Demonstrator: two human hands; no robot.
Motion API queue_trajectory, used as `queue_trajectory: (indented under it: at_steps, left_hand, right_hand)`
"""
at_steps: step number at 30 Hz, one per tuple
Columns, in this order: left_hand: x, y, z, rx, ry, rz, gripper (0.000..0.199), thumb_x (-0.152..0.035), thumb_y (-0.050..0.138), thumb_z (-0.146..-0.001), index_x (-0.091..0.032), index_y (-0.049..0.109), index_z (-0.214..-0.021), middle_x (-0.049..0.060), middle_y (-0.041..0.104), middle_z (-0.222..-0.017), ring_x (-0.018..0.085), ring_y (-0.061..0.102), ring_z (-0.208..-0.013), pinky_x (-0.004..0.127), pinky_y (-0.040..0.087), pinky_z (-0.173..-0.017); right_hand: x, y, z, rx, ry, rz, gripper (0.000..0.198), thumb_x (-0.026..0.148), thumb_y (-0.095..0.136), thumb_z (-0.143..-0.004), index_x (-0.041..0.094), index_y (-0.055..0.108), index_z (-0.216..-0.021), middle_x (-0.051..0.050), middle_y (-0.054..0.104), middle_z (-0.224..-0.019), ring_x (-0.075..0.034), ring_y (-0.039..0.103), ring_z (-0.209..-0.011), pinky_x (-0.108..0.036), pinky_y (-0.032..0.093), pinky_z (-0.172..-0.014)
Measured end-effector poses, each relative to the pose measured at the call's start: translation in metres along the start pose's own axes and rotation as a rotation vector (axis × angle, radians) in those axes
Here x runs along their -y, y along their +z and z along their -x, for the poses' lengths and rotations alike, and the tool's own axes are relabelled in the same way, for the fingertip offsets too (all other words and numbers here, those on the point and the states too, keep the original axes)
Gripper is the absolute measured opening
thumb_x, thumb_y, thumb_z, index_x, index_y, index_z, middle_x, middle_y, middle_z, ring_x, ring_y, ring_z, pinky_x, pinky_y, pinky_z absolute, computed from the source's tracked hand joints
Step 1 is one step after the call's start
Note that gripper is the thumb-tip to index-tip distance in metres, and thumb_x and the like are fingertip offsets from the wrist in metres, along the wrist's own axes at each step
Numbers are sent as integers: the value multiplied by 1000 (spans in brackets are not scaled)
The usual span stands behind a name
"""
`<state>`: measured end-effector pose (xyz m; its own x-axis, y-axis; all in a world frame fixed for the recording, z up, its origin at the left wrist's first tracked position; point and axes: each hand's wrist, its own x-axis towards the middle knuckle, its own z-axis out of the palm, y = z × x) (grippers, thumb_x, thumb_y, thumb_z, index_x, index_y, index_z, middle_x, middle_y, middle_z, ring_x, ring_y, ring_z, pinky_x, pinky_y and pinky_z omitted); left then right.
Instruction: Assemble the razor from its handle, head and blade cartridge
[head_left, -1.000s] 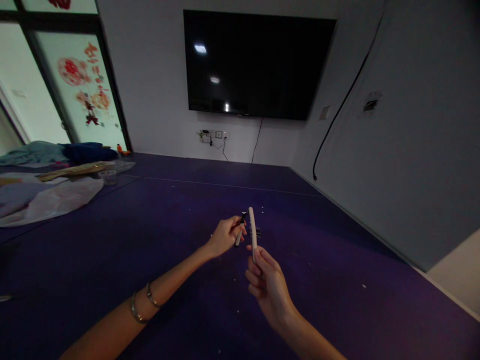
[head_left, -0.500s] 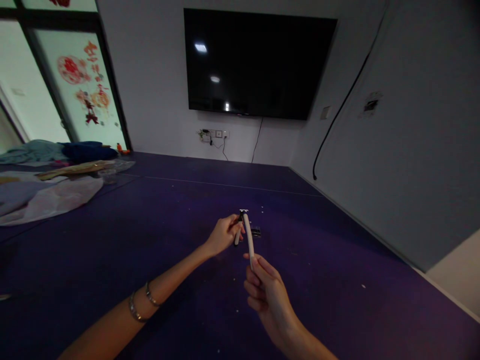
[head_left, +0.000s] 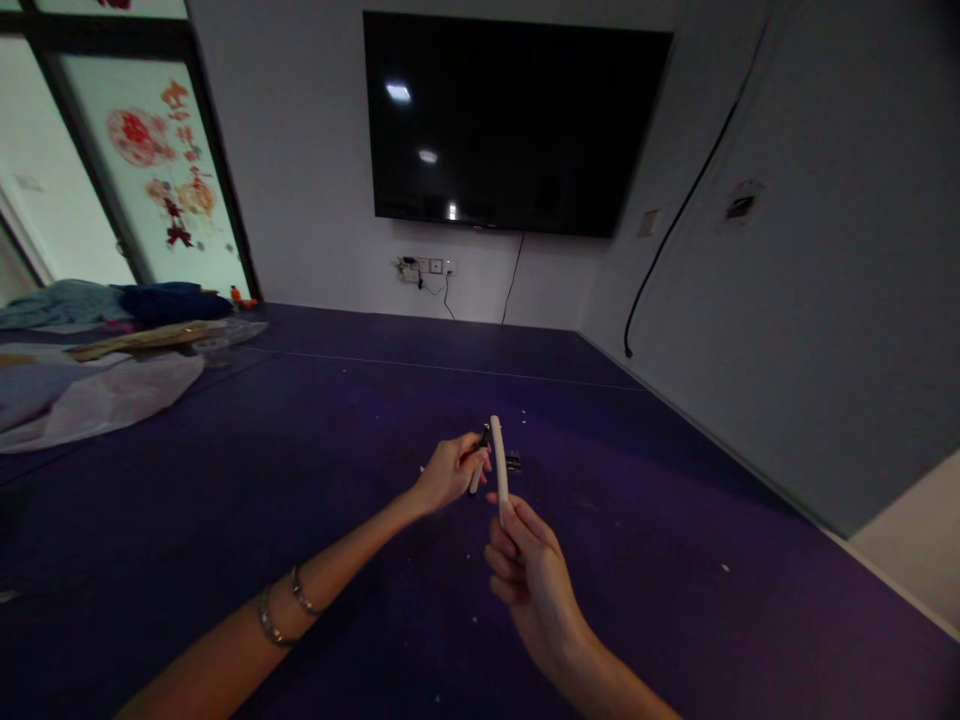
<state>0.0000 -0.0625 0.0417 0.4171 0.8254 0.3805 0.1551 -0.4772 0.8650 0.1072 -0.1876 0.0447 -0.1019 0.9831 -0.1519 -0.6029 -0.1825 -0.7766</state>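
Observation:
My left hand [head_left: 448, 474] is closed in a pinch on a small tool with a black head and a pale handle [head_left: 478, 472]; its exact kind is too small to tell. My right hand [head_left: 534, 580] grips the lower end of a pale, slightly curved stick [head_left: 499, 458]. The stick points upward, its top end close beside the tool's black head. Whether the two touch, I cannot make out. Just behind the stick, a small dark flat item [head_left: 513, 462] lies on the purple surface [head_left: 360, 620].
White scraps [head_left: 725, 568] dot the surface. Far left lie a crumpled pale plastic sheet [head_left: 150, 400] and folded cloths [head_left: 176, 302]. A black cable [head_left: 686, 200] hangs along the right wall. A television [head_left: 517, 125] is mounted ahead, above wall sockets [head_left: 427, 267].
The stick in my right hand has risen slightly, its top now above the black head. A white bar seen earlier atop the tool no longer shows. A white speck now appears left of my left hand.

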Motion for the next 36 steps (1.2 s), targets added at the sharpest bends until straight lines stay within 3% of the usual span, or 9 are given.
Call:
queue_trajectory:
  at_steps: [5, 11, 15, 18, 22, 28, 36]
  left_hand:
    - [1, 0, 1, 19, -13, 7, 10, -23, 46, -81, -15, 51, -80, 1, 59, -67, 10, 57, -53, 18, 43, -48]
    - [-2, -10, -7, 48, -165, 241, 14, -28, 50, -80, -14, 49, -82, 2, 60, -69, 12, 60, -51, 21, 46, -45]
    - [-5, -20, -9, 93, -390, 351, 21, -31, 54, -77, -12, 51, -87, 5, 63, -68, 15, 63, -52, 23, 46, -45]
    - [-3, -25, -10, 102, -482, 430, 21, -29, 56, -77, -11, 54, -87, 6, 66, -70, 18, 65, -58, 26, 48, -50]
    - [-3, -28, -12, 80, -589, 543, 15, -23, 55, -78, -9, 56, -83, 7, 66, -66, 19, 66, -61, 29, 50, -55]
    - [-6, -31, -11, 200, -640, 616, 15, -22, 59, -77, -8, 58, -81, 9, 68, -70, 19, 67, -65, 28, 51, -59]
    - [-9, -26, -7, 277, -668, 637, 12, -19, 55, -78, -8, 60, -82, 9, 68, -72, 21, 67, -66, 30, 51, -59]
  right_hand:
    - [5, -5, -1, 2, 22, 32, 31, 41, 66, -68, 22, 52, -86, 11, 28, -51, -2, 15, -40, -17, 4, -37]
    - [14, -7, -1, 14, -4, 89, 32, 42, 65, -69, 21, 52, -89, 10, 31, -51, -2, 14, -39, -17, 4, -36]
    - [39, -8, -19, 67, -211, 208, 27, 43, 61, -73, 20, 54, -86, 7, 41, -54, -3, 25, -37, -19, 13, -35]
    - [68, -15, -44, 46, -435, 491, 24, 40, 58, -75, 18, 62, -83, 1, 51, -60, -8, 41, -49, -21, 25, -43]
    - [101, -38, -82, -41, -693, 901, 21, 36, 59, -73, 19, 68, -81, -2, 58, -66, -15, 50, -65, -25, 35, -58]
    - [104, -65, -110, -103, -615, 1334, 35, 50, 53, -74, 21, 73, -78, -4, 67, -67, -22, 58, -71, -28, 37, -60]
    - [95, -77, -119, -77, -587, 1484, 44, 56, 51, -73, 20, 75, -75, -3, 66, -58, -18, 58, -59, -26, 36, -55]
